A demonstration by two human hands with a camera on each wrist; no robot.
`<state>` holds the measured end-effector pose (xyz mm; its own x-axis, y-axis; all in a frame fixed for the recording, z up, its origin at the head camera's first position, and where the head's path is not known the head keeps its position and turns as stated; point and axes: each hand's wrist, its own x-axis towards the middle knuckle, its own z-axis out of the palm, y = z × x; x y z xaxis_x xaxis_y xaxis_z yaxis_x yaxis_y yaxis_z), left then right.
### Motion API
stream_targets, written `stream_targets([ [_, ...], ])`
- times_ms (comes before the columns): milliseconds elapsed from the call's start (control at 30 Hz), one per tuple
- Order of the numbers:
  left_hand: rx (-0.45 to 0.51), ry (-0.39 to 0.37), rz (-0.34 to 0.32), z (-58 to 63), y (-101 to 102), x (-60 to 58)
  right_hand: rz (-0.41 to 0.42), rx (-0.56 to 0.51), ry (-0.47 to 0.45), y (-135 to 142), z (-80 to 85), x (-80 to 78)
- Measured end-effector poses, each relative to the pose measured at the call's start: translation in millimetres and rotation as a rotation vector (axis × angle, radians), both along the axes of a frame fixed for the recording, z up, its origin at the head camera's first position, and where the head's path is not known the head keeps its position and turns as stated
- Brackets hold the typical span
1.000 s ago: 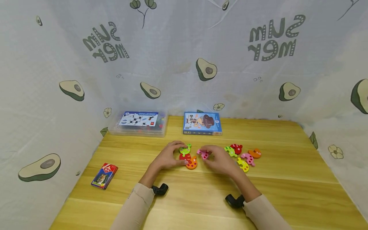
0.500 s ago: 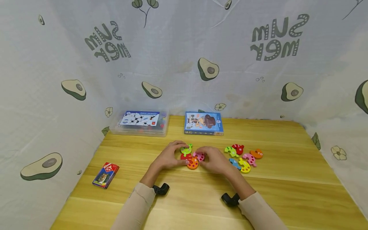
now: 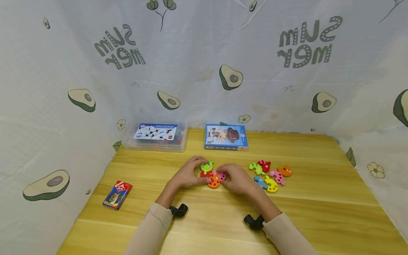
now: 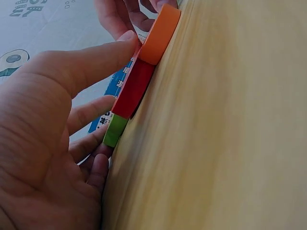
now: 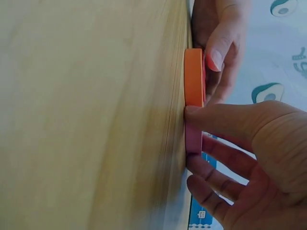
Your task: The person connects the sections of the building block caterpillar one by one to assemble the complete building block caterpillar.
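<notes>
Pale cloth printed with avocados (image 3: 191, 46) backs a wood-grain surface (image 3: 216, 226) across the lower half of the frame. One second ago the pink piece (image 3: 221, 174) was held apart from its neighbours; now it meets the edge of the orange piece (image 3: 214, 181) near the centre. That appears to lengthen the row by one, though whether the two are fully interlocked I cannot tell. The right hand (image 3: 237, 177) pinches the pink piece between thumb and fingers; the left hand (image 3: 188, 173) has its fingers curled about the red piece (image 3: 206, 174) and the green face piece (image 3: 206, 166), thumb by the orange.

Counted, the row holds four: green, red, orange, pink. Right of centre lie six more, one of each colour: loose red (image 3: 263, 165), loose green (image 3: 256, 168), loose orange (image 3: 284, 171), loose pink (image 3: 277, 177), yellow (image 3: 272, 184) and blue (image 3: 260, 182). Three containers stand apart: one clear case (image 3: 156, 145) left of upper centre, one blue box (image 3: 226, 136) just above centre, one small red-and-blue box (image 3: 117, 194) at lower left.
</notes>
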<state>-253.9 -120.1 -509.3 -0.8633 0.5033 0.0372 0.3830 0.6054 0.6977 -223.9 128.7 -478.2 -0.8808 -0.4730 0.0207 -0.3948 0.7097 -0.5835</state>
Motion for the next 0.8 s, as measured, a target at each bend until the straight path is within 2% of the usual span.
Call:
stream_targets([
  [200,-0.008,-0.004,0.016,1.0,1.6,1.6,-0.079,-0.028,-0.025,9.2,4.7,7.1],
  [367,-0.008,-0.023,0.027,0.9,2.4,3.1,-0.131,-0.036,-0.012,26.3,7.9,11.7],
  [800,-0.016,-0.02,0.026,2.5,2.6,2.9,-0.209,-0.023,0.039,79.9,10.3,16.0],
])
